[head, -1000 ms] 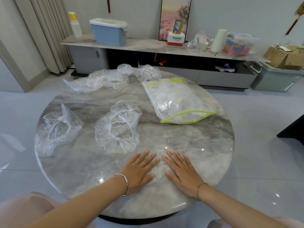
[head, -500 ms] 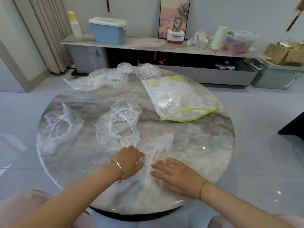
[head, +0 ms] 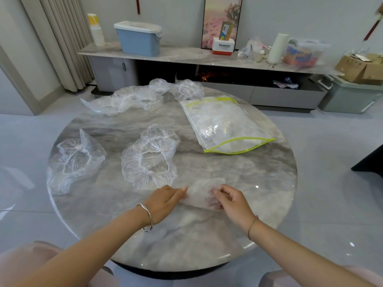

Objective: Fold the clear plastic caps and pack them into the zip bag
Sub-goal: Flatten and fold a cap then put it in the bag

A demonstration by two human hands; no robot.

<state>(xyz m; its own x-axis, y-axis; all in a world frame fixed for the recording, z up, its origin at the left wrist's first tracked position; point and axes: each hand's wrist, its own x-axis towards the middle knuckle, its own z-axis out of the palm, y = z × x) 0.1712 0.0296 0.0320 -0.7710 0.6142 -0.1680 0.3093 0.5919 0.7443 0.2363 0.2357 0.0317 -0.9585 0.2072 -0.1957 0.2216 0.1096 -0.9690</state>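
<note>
My left hand (head: 165, 201) and right hand (head: 233, 203) are low over the near side of the table (head: 259, 183), and the folded cap (head: 204, 190) lies flat between them as a pale strip. My left thumb rests on its left end with the other fingers curled underneath, out of sight, so that hand holds the edge. My right fingers are bent and pinch the cap's right end, with part of the plastic tucked under them.

Just beyond my left knuckles an open cap (head: 150, 158) lies spread out, its near rim almost touching the folded cap. A second open cap (head: 74, 160) sits well off to the left of my left fingers. The zip bag (head: 223, 125) lies beyond my right fingertips and a little to their right, well apart from them, its green-edged mouth turned toward me. A heap of caps (head: 128, 100) lies at the far edge, farthest from both hands
</note>
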